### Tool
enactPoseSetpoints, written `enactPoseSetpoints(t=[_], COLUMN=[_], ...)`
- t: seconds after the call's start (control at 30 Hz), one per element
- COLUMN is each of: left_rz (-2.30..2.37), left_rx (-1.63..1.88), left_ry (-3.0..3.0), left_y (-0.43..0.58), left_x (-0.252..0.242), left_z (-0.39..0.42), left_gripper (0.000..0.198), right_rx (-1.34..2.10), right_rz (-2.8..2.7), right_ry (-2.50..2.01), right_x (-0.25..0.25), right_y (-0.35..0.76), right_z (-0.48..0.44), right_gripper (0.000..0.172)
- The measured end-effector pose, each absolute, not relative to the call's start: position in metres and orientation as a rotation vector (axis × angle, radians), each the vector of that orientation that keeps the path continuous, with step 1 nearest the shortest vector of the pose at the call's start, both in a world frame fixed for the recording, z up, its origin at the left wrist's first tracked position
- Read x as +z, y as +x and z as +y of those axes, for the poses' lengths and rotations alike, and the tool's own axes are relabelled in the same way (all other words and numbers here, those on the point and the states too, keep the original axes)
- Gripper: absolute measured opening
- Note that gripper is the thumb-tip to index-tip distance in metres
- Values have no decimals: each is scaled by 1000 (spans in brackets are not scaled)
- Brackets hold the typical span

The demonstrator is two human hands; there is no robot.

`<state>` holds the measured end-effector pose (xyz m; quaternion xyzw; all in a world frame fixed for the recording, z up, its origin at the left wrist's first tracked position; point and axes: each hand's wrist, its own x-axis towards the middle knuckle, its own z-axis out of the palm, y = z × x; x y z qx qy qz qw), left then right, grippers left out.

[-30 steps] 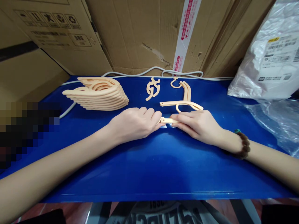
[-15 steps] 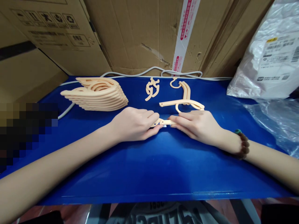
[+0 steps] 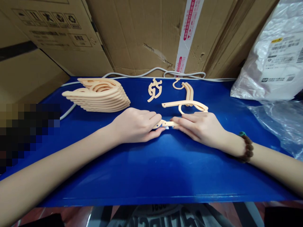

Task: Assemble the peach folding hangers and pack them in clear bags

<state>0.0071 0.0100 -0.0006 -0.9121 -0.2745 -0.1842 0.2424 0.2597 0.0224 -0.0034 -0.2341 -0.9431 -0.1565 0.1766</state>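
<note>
Above the blue table my left hand (image 3: 138, 126) is closed, pinching a cream plastic hanger piece (image 3: 157, 125) with a small hole in its end. My right hand (image 3: 200, 127), wearing a dark beaded bracelet, pinches a cream hanger arm (image 3: 168, 123). The two pieces' ends meet or overlap between my fingertips; whether they are joined I cannot tell. My fingers hide most of both. Just beyond my right hand lies a loose curved hanger arm (image 3: 183, 103), partly over other pieces. A small whitish bit (image 3: 167, 127) shows under the held pieces.
A stack of cream folding hangers (image 3: 99, 97) sits at the back left. Several loose hooks (image 3: 155, 90), another hook (image 3: 177, 84) and stacked arms (image 3: 188, 93) lie toward the back. Behind are a white cable (image 3: 142, 74), cardboard boxes (image 3: 137, 37) and a plastic-wrapped parcel (image 3: 267, 63).
</note>
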Motion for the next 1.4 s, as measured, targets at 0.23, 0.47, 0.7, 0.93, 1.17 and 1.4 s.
enactPoseSetpoints(t=[0.23,0.47,0.7,0.93,1.17,1.4], left_rz=[-776,-787,-806,-755,-772,-817], left_rx=[-524,-516,-514,-504,-517,-583], left_ry=[-2547,-2561,-2591,-2549,-2578,-2602], left_y=[5,6,4,7,7,8], left_x=[-1,0,-1,0,-2,-6], left_z=[11,10,11,10,9,8], left_gripper=[37,35,35,32,31,31], right_rx=[-419,-450,-431,-432,-438,-441], right_rz=[-2667,-2664,-2673,-2656,-2651,-2630], right_ry=[-667,-687,-691,-676,-689,-678], right_x=[-3,-4,-4,-5,-4,-2], right_y=[260,260,260,260,260,261], right_z=[22,23,23,24,24,23], right_gripper=[33,34,35,34,34,31])
